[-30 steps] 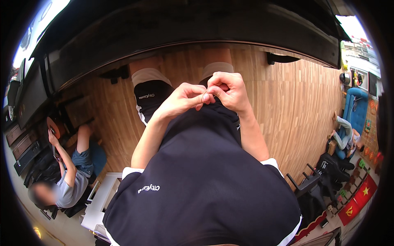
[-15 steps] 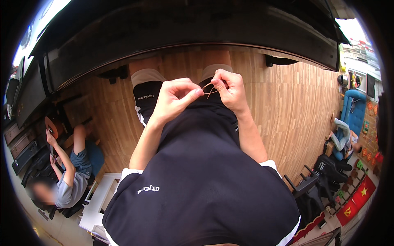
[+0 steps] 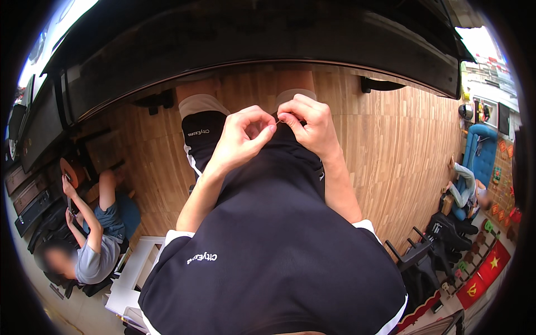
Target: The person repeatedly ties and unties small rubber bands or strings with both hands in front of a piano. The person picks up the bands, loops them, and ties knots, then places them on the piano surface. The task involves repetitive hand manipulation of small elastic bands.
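Pinching thin tan strand (image 3: 278,121) between thumb and fingertip of left hand (image 3: 240,135), likewise of right hand (image 3: 310,124); spanning narrow gap between, barely visible. Curling remaining fingers inward. Poised over smooth black shorts (image 3: 201,121) with pale cuffs (image 3: 200,103). Farther out, on to fine-striped wood floor (image 3: 391,151), then glossy black panel (image 3: 268,39).

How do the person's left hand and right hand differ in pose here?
The left hand rounds its thumb and forefinger into a ring, while the right hand keeps its thumb straighter. The left hand's thumb points up and right; the right hand's points up and left. The right hand reaches slightly higher in the picture than the left hand. Both are bare, with a thin cord at their fingertips.
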### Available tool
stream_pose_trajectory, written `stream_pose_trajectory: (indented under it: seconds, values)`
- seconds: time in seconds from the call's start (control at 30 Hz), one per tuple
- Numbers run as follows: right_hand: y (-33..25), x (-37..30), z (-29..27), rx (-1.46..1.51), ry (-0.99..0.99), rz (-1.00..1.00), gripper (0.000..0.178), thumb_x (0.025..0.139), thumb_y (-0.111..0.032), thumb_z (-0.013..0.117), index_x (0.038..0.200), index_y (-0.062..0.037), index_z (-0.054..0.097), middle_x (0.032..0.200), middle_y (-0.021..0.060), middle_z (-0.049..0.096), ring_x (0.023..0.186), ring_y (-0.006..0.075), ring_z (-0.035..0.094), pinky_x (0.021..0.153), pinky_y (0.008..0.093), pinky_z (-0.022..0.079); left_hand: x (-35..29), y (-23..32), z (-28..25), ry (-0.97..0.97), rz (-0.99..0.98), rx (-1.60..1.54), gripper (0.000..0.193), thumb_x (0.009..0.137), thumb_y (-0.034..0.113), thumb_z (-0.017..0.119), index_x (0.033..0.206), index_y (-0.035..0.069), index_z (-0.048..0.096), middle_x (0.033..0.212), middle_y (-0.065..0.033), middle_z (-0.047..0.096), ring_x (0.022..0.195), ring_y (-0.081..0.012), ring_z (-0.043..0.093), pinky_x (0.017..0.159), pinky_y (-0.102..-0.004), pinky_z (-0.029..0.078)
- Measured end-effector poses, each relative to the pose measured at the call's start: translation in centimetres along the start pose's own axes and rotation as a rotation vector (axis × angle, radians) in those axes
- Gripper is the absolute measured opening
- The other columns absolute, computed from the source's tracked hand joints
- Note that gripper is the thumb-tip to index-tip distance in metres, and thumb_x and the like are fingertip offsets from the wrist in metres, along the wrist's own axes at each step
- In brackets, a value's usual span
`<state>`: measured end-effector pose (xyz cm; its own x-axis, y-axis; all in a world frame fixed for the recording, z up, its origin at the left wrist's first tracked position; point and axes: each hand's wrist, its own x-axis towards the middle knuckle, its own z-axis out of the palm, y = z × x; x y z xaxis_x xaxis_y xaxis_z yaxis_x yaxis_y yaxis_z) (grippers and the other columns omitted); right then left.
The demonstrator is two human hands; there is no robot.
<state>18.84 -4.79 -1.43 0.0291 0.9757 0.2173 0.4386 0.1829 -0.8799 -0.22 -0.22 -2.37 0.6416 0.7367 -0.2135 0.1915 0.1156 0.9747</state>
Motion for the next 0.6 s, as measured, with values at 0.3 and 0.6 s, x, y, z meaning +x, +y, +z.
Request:
stream_pose_trajectory:
  seconds: [0.3, 0.6]
  values:
    - [-0.3, -0.7, -1.2, 0.422, -0.206, 0.191, 0.011, 0.089, -0.004, 0.071, 0.086, 0.0019, 0.062, 0.075, 0.0053, 0.061, 0.066, 0.01, 0.061, 0.058, 0.0259, 0.05, 0.4, -0.4, -0.7, -0.031, 0.116, -0.148, 0.009, 0.086, 0.009, 0.074, 0.09, 0.0, 0.072, 0.088, -0.0018, 0.063, 0.063, -0.0031, 0.052, 0.055, -0.0206, 0.039]
    - [-0.3, -0.7, 0.0, 0.802, -0.226, 0.169, 0.011, 0.096, -0.006, 0.063, 0.089, 0.0022, 0.062, 0.077, 0.0053, 0.063, 0.073, 0.0117, 0.067, 0.067, 0.0232, 0.054, 0.7, 0.0, -0.6, -0.159, 0.135, -0.27, 0.01, 0.08, 0.009, 0.081, 0.085, 0.002, 0.075, 0.081, -0.0035, 0.068, 0.069, -0.0075, 0.059, 0.059, -0.0224, 0.045]
